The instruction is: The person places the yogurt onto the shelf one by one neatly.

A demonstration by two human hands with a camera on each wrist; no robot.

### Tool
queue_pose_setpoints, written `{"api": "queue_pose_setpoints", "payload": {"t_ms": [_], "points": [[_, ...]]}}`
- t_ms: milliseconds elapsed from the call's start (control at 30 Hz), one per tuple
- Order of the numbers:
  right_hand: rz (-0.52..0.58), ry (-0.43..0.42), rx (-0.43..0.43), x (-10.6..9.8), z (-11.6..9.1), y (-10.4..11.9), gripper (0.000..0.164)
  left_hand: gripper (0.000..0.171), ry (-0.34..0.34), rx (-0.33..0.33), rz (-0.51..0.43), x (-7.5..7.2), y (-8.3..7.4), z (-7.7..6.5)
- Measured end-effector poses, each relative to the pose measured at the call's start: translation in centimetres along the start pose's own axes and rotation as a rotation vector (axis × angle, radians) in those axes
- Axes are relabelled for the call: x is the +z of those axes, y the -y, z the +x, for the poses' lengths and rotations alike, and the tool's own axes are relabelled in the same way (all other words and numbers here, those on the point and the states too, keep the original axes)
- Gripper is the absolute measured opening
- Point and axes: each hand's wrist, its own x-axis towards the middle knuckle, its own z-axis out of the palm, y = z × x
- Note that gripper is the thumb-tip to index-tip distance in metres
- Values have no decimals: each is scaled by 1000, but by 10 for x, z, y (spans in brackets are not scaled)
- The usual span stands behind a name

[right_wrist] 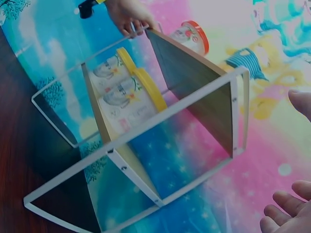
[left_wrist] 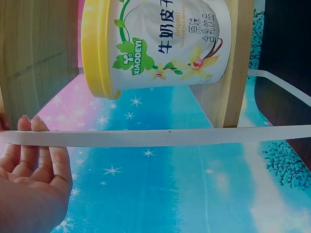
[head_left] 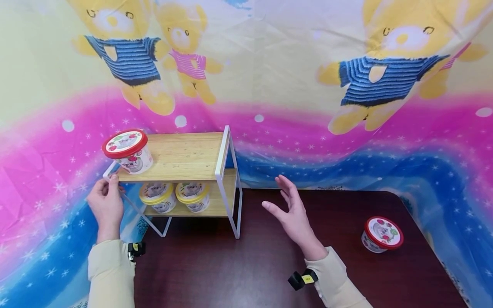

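Observation:
A two-tier wooden shelf rack [head_left: 185, 156] with a white metal frame stands on the table. My left hand [head_left: 105, 207] grips its front left upper corner, fingers round the white bar [left_wrist: 160, 138]. On the top board, close to that hand, sits a red-lidded tub [head_left: 135, 160]. Two yellow-lidded tubs, one on the left [head_left: 157, 197] and one beside it [head_left: 193, 197], stand on the lower board. To the right of the rack, my right hand [head_left: 294, 218] hovers with fingers spread, touching nothing.
Another red-lidded tub [head_left: 381, 234] rests on the dark table [head_left: 254, 273] at the right. A printed cloth with bears [head_left: 277, 107] hangs behind the rack and along the sides.

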Motion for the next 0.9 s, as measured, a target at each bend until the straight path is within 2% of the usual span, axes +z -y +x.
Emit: {"api": "queue_pose_setpoints", "payload": {"t_ms": [900], "points": [[-103, -158, 90, -58, -4, -15, 77, 29, -25, 56, 4, 1, 4, 2]]}}
